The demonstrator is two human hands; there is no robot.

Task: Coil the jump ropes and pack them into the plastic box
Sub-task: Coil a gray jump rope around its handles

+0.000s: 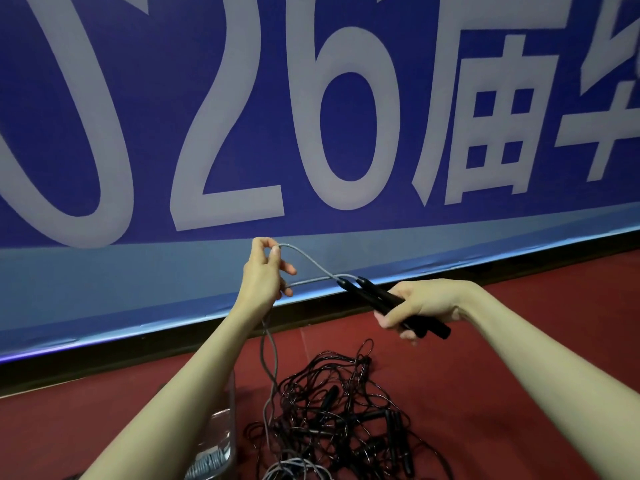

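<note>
A person's two bare arms reach out over a dark red floor (485, 393) in front of a large blue banner with pale grey numerals and characters (311, 116). The right hand (420, 308) has its grip wrapped around the two slim black plastic handles (388, 304) of a grey corded jump rope (308, 259), holding them side by side with their cord ends pointing up and to the left. The left hand (261, 275), raised just left of the handles, pinches the grey cord between thumb and forefinger at the top of a loop, while a second strand passes by its lower fingers; from that hand the cord hangs down in two strands toward the floor. Below and between the arms lies a tangled heap of black jump ropes with black handles (343, 414), resting on the red floor. Just left of the heap, partly hidden behind the left forearm, stands a clear plastic box (227, 434), and a coiled grey rope (207, 460) shows through its wall near the bottom edge of the view
</note>
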